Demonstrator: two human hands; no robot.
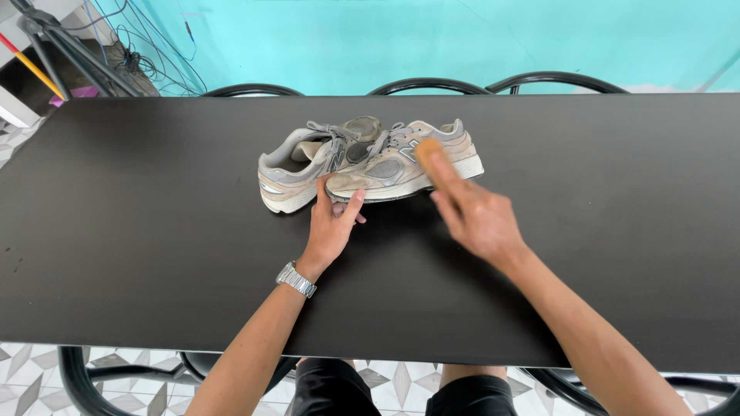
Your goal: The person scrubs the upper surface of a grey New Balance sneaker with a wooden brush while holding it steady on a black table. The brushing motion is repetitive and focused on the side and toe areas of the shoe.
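I count two grey sneakers (pixel 370 162) side by side on one black bench (pixel 154 216), two hands, one wristwatch (pixel 296 279), and three black chair backs (pixel 428 85) beyond the bench's far edge.
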